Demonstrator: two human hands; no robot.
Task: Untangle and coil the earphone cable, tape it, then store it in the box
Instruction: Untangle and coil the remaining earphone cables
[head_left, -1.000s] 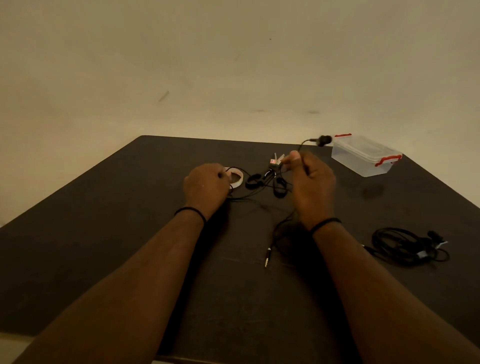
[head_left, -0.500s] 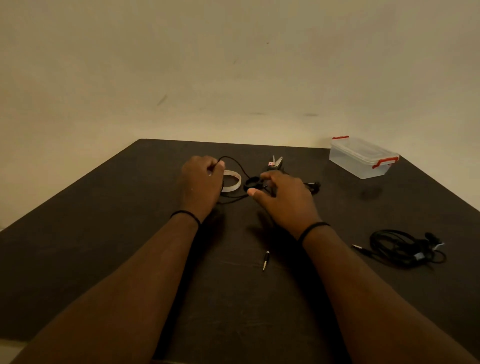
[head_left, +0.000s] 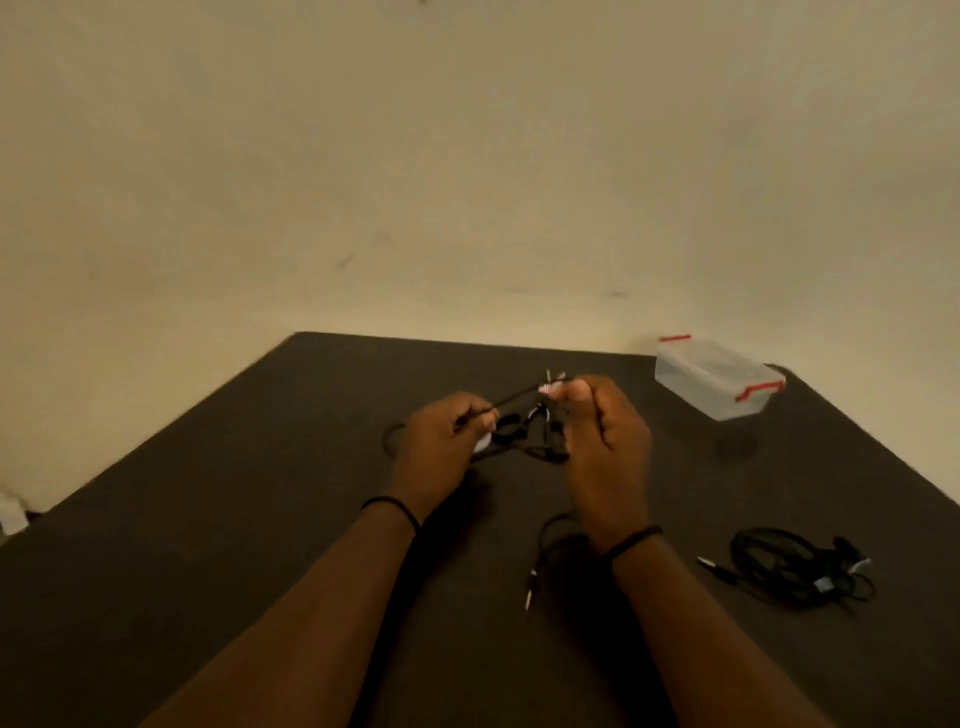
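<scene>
I see both my arms reach out toward 12 o'clock. My left hand (head_left: 439, 441) sits at 11 o'clock, fingers curled and pinching. My right hand (head_left: 605, 441) is at 1 o'clock, fingertips pinched together. Each wrist wears a thin black band.

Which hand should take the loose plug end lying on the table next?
Probably the right hand: the plug lies just below its wrist, on its side. The left hand can keep holding the cable.
</scene>
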